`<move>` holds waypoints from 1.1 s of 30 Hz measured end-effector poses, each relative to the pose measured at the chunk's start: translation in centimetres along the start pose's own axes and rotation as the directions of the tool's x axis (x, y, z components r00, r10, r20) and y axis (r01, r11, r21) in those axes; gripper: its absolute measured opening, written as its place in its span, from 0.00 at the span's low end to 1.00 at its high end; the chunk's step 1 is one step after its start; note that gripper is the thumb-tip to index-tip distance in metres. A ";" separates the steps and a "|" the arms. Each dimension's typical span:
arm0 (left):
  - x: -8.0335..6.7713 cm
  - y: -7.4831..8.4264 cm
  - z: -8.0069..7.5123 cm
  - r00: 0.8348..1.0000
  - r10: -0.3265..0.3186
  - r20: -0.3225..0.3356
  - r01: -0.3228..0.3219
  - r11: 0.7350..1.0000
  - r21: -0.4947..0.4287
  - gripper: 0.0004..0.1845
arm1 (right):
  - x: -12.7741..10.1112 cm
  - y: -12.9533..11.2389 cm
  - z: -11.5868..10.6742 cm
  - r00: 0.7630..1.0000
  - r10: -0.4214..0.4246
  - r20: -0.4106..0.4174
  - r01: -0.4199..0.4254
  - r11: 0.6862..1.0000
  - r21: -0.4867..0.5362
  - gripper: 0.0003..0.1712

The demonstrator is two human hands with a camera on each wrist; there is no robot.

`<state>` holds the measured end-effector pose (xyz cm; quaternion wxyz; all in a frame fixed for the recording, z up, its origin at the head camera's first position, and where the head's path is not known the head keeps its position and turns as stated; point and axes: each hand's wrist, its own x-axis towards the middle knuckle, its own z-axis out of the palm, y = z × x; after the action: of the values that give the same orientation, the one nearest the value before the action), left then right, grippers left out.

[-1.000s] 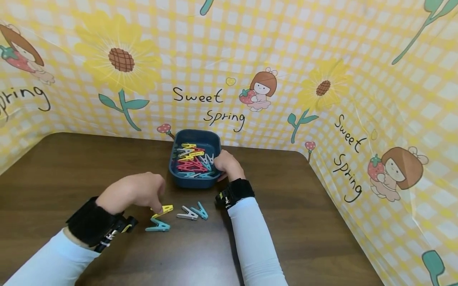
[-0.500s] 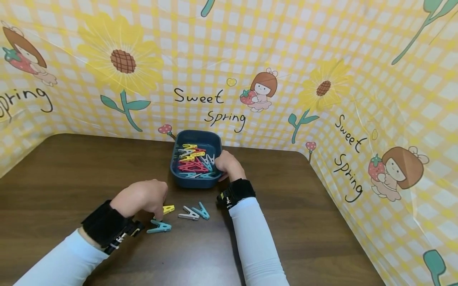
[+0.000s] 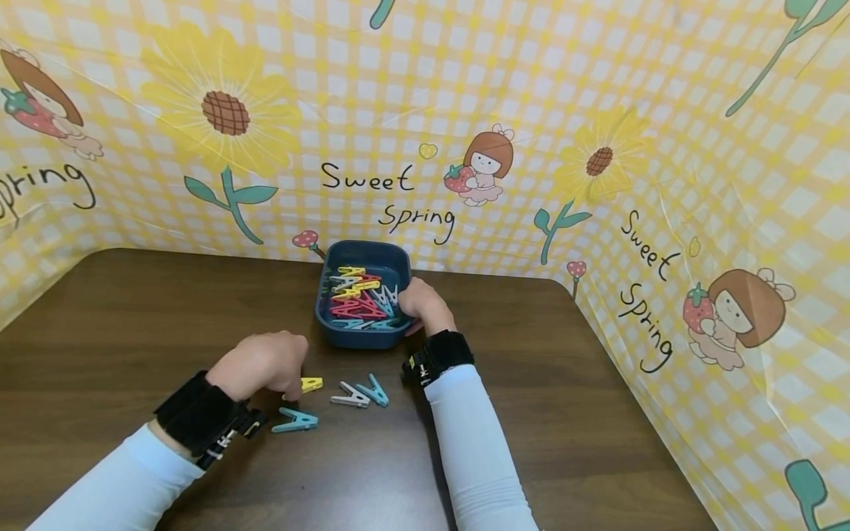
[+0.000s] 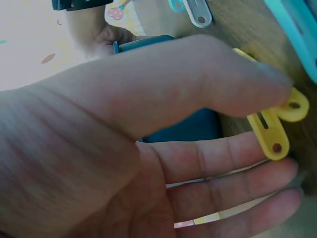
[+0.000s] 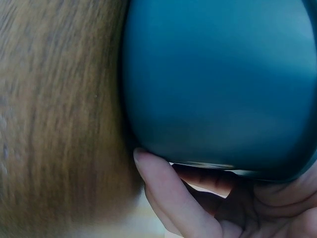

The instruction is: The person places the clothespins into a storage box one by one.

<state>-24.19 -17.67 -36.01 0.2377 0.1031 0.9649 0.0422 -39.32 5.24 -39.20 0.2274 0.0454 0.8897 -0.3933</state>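
Note:
A dark blue tray (image 3: 400, 259) holding several coloured clothespins stands at the back middle of the brown table. My right hand (image 3: 417, 302) grips its near right corner; the right wrist view shows the tray's outer wall (image 5: 218, 79) with my thumb under its edge. My left hand (image 3: 268, 361) is down on the table, its thumb (image 4: 233, 84) and fingers pinching a yellow clothespin (image 3: 310, 383) (image 4: 277, 126). A teal clothespin (image 3: 294, 421) lies just in front of that hand. A white clothespin (image 3: 349, 397) and another teal one (image 3: 372, 389) lie to the right of the yellow one.
The brown table (image 3: 598, 413) is fenced at the back and right by a yellow checked sheet with sunflowers and "Sweet Spring" lettering (image 3: 385, 195). Black wrist straps (image 3: 195, 420) sit on both white-sleeved arms.
My left hand has moved down and a little right over the yellow clothespin, now covering most of it. The right hand has stayed on the tray's corner.

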 end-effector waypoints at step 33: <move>-0.2 0.8 -1.3 0.938 0.125 -0.323 -0.177 0.975 -0.135 0.15 | 0.5 0.0 0.1 1.000 0.016 0.005 -0.016 1.000 -0.009 0.24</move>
<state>-24.53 -16.99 -34.63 0.0854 0.1495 0.9729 0.1545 -39.73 5.16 -39.45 0.2329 0.0504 0.8905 -0.3876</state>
